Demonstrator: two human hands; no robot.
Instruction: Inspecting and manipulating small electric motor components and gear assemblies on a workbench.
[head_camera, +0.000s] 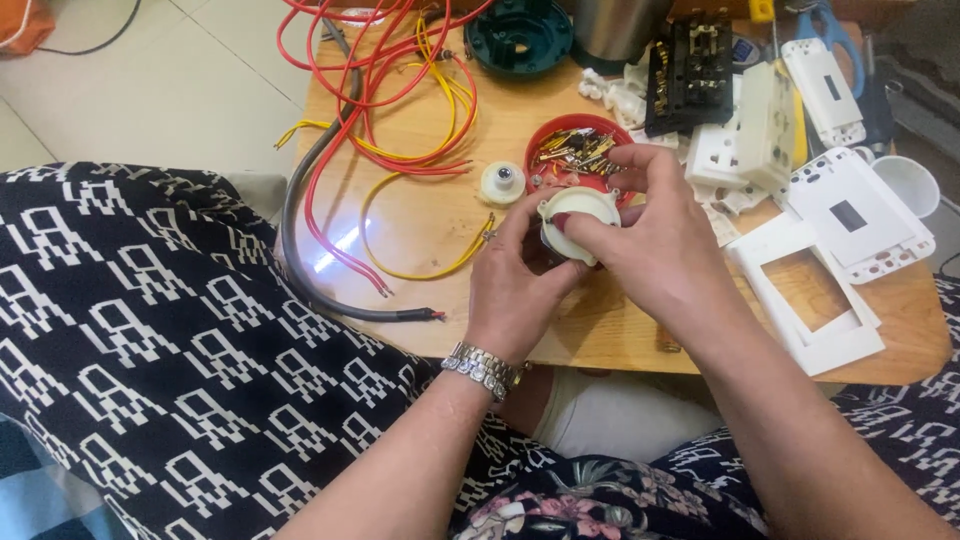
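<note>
Nearest to the camera lay a black cloth with a white pattern (150, 330) over the lap, and both forearms came up from it toward a low wooden table (620, 340). The left hand (515, 285), with a metal watch (484, 368) on the wrist, was curled around a round cream-white part (578, 222); its fingers were bent and closed against the left and lower side of it. The right hand (660, 235) met it from the other side: the thumb pressed on the front rim, and the other fingers arched over the top, closed on the part. So the part was held between both hands, just above the front middle of the table.

Just left of the hands stood a small white round cap (503, 183). Directly behind the hands was a red bowl (575, 130) with small brass pieces inside. Yellow and red wires (400, 100) and a grey cable (300, 240) spread over the left side. White switch plates and frames (830, 230) lay on the right. Farther back were a black terminal block (690, 75) and a dark green round base (520, 35).
</note>
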